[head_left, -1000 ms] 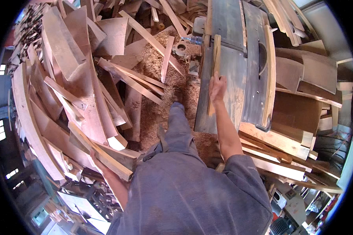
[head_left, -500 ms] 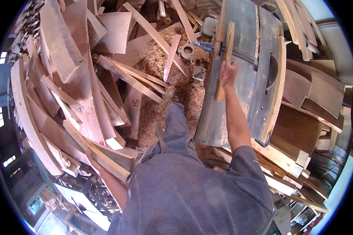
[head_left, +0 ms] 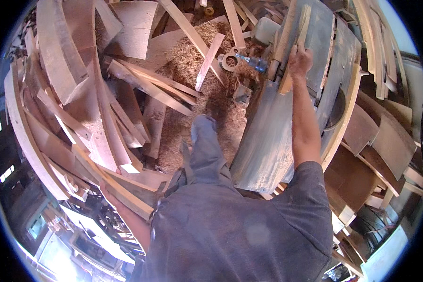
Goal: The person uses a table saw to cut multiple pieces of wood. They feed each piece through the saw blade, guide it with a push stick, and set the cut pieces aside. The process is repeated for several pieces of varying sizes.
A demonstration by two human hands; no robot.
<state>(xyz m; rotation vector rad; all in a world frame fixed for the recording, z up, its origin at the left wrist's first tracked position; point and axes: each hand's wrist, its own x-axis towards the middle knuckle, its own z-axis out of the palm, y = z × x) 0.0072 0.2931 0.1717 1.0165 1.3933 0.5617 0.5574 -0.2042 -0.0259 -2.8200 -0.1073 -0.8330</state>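
Observation:
My right hand grips a narrow wooden strip from above, fingers closed round it. The strip lies lengthwise on the grey metal bed of a woodworking machine, with its near end just below the hand. My right arm reaches straight out over the bed. Low on the left, my left hand is curled against another wooden strip, held beside my body; its fingers are partly hidden behind the wood. A raised wooden rail runs along the bed's left side.
Stacked curved boards fill the left. Loose offcuts lie on a sawdust heap ahead of my leg. A blue-and-metal fitting projects from the machine's left side. More boards lean at the right.
My right hand and the strip have slid forward along the machine bed. The view has shifted, with the machine now further right. My left hand keeps its hold on the other strip.

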